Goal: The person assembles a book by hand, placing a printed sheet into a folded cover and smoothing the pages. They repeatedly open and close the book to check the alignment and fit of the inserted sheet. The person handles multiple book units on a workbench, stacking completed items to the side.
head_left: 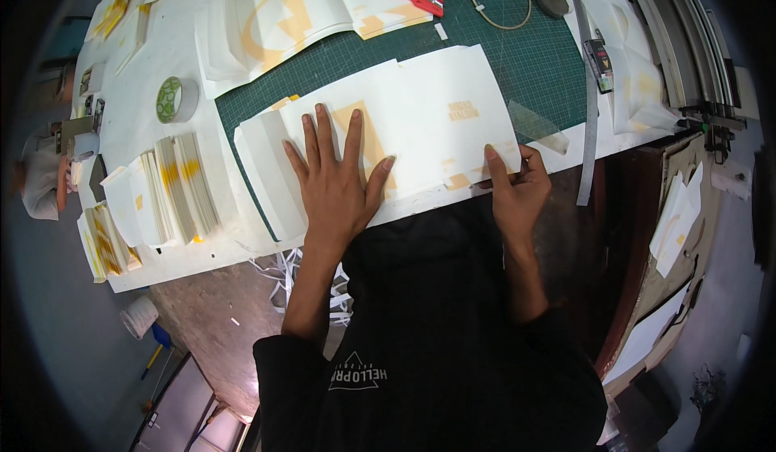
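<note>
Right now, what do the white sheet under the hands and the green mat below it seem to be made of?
The white sheet looks like matte paper or thin card: it lies flat, shows a fold line, and carries pale orange print. The left hand presses flat on it; the right hand pinches its near edge. The green mat seems to be rubbery plastic, a cutting mat, judging by its dull surface and fine printed grid.

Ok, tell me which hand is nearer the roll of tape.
Left. The left hand lies flat on the white sheets, a short way right of the roll of tape. The right hand pinches the sheets' near right edge, much farther away.
</note>
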A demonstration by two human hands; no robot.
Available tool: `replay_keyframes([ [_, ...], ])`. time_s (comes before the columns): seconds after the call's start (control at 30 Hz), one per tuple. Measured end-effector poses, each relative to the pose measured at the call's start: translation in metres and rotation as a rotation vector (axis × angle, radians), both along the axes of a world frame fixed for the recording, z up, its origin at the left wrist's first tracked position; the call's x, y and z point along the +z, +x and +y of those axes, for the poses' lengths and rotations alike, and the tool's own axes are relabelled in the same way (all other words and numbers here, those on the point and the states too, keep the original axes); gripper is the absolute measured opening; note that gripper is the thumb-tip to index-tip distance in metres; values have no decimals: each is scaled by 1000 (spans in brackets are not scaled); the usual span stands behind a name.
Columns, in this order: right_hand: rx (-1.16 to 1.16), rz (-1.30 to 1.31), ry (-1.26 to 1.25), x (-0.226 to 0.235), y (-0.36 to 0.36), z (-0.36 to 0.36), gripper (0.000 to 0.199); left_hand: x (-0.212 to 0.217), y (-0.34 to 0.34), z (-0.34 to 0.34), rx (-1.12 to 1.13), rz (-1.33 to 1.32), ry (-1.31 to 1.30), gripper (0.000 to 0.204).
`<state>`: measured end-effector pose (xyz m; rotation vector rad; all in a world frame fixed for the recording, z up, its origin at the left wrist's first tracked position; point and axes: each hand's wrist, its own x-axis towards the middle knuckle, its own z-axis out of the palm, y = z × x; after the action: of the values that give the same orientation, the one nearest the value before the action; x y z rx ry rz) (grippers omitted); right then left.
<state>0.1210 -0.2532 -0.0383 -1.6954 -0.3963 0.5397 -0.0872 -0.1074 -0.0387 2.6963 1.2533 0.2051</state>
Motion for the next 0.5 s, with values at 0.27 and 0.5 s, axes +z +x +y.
replay_keyframes([
  [0.27, 7, -27, -12, -2, 0, -1, 27, -2, -1, 0, 12, -2, 4, 77],
  [0.5, 9, -8, -3, 0, 0, 0, 28, -3, -1, 0, 10, 0, 7, 78],
])
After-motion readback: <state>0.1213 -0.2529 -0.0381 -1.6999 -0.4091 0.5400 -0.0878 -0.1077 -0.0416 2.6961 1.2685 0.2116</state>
